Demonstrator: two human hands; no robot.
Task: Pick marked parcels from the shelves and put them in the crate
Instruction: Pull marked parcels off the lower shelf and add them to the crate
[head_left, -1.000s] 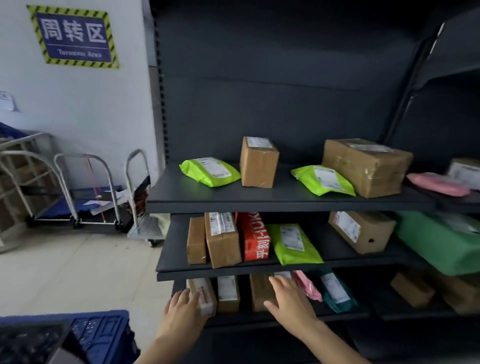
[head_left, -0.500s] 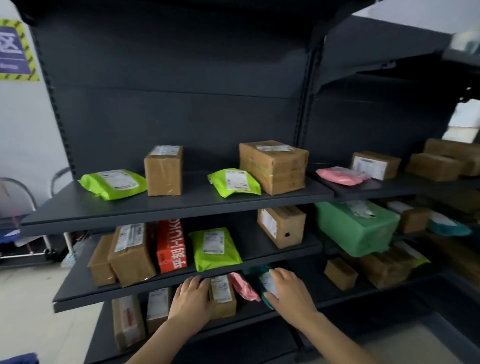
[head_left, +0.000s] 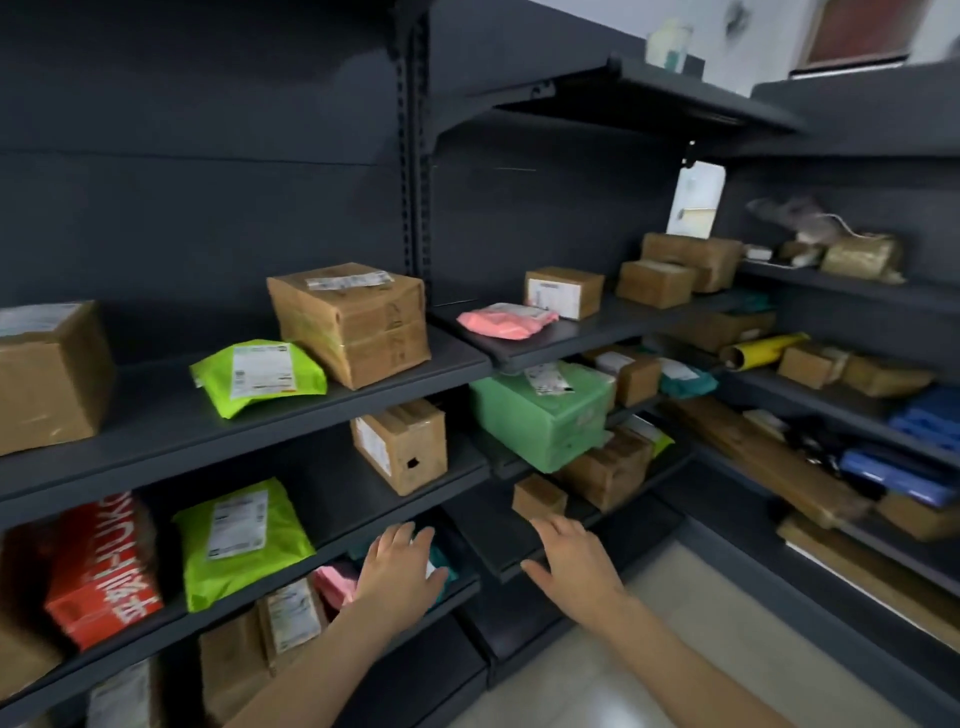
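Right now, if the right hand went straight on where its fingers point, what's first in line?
Probably the small brown box, just beyond the right hand on the dark shelf; depth is unclear.

matt metal shelves (head_left: 332, 410), cardboard box (head_left: 353, 322)

Dark grey metal shelving (head_left: 156, 415) with solid back panels fills the space ahead of both hands. Its slotted upright post (head_left: 415, 156) rises above the left hand (head_left: 400, 566). To the right of the right hand (head_left: 571, 561), a second dark shelving run (head_left: 831, 291) meets it at a corner. Below and right of that hand lies a pale glossy floor (head_left: 727, 623) that catches soft light. High above, a white wall (head_left: 769, 41) carries a reddish-brown framed panel (head_left: 857, 31).
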